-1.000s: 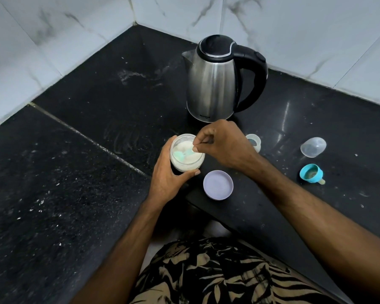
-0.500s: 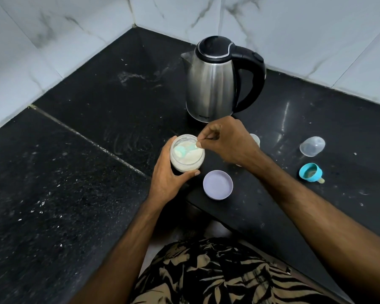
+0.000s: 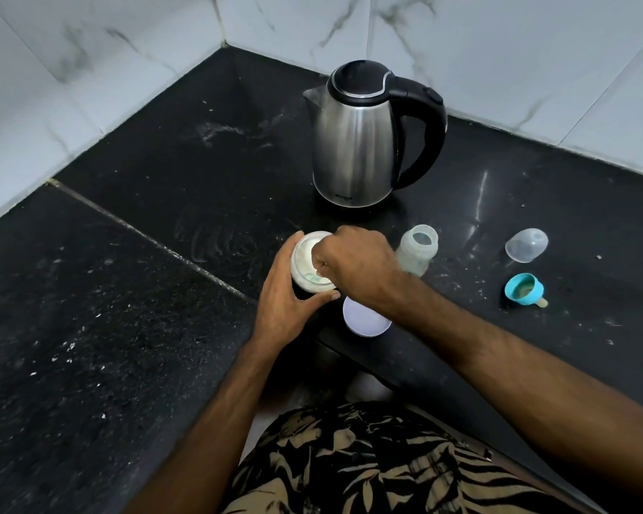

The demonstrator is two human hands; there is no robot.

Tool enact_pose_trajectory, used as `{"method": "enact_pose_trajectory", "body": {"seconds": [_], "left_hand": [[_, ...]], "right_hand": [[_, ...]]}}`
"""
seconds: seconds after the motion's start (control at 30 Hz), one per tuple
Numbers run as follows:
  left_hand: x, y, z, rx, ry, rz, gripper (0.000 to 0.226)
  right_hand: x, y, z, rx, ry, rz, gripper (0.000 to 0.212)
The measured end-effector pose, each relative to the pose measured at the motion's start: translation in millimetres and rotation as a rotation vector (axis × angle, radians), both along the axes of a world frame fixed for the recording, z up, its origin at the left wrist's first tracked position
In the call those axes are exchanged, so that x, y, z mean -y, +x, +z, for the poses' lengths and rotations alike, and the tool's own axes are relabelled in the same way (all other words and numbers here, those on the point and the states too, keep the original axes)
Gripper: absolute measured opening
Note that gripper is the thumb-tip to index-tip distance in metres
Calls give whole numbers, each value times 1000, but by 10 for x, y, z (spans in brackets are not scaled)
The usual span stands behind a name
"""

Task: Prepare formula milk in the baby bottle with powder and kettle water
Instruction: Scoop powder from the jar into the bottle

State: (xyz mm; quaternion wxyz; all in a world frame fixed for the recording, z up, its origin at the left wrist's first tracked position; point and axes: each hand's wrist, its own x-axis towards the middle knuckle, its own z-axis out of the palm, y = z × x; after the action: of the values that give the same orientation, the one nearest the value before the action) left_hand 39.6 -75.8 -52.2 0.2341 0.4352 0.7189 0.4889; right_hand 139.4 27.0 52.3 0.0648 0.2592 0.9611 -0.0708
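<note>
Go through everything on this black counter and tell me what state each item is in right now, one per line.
Steel electric kettle: upright, lid shut.
Clear powder jar: open, gripped by left hand.
Right hand: fingers dipped into jar.
Lilac round lid: off, lying flat.
Translucent baby bottle: uncapped, upright.
Clear dome cap: off, lying apart.
Teal teat ring: off, on its side.

One text only: small dark brand mark low on the front of the steel kettle (image 3: 353, 142), just above its base. Letters too small and blurred to read. Baby bottle (image 3: 416, 254) shows faint greenish print on its side, not legible. No readable labels, numbers or signs elsewhere.
</note>
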Motion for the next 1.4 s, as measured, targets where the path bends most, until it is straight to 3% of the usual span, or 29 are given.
{"method": "enact_pose_trajectory", "body": {"seconds": [0.17,0.43,1.4], "left_hand": [[3,-14,-6,10,-2,-2,100],[-12,-63,-7,-17,0,7,102],[-48,-87,-11,-14,4,9,103]], "right_hand": [[0,6,-44,-54,-92,-22,15],[-279,169,-63,-433,-463,-244,5],[-436,217,-64,-545,-531,-277,6]]}}
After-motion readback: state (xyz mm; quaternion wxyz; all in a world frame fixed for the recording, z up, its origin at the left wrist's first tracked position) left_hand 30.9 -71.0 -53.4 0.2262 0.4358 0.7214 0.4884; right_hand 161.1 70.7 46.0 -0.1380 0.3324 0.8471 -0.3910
